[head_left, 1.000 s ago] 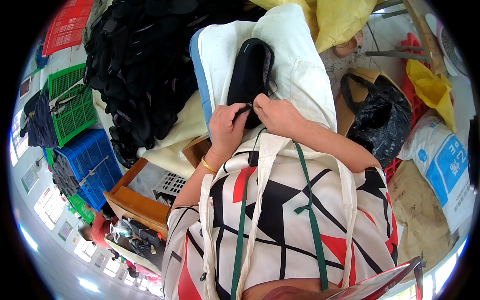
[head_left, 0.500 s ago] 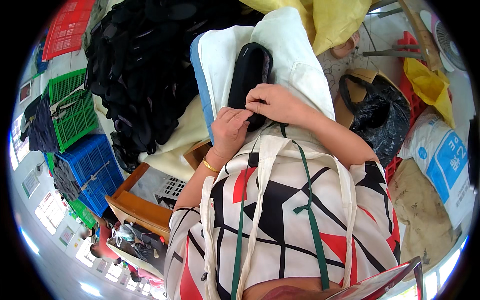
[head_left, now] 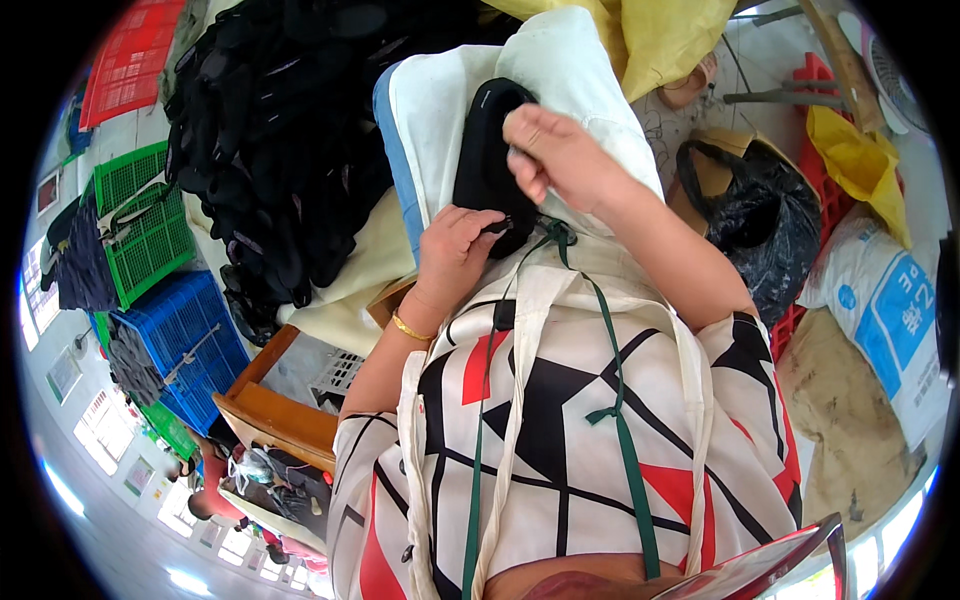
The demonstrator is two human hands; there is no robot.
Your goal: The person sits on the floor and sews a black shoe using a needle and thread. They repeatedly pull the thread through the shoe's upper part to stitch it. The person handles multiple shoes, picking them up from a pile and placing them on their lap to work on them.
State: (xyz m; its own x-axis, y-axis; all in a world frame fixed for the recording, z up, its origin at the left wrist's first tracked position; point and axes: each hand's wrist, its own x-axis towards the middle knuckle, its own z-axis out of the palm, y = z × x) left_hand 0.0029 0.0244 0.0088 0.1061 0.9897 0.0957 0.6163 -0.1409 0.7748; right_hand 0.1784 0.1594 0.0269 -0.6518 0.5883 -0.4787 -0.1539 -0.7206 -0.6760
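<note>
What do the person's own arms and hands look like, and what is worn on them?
Both forearms are bare. The left hand has a thin gold bangle at the wrist. The right hand shows no ring or band. The short sleeves are white with black lines and red triangles.

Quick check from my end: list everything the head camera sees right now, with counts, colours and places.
black insole: one, black, on the white pad, under both hands
white pad: one, white with blue edge, centre top
pile of black insoles: many, black, upper left
crates: red top left; green and blue at left
yellow sacks: yellow, top; another at right
black plastic bag: one, right of centre
white sack: one, blue print, far right
wooden stool: one, brown, lower left
left hand: grips the insole's near end, gold bracelet on wrist
right hand: pinches the insole's right edge
</note>
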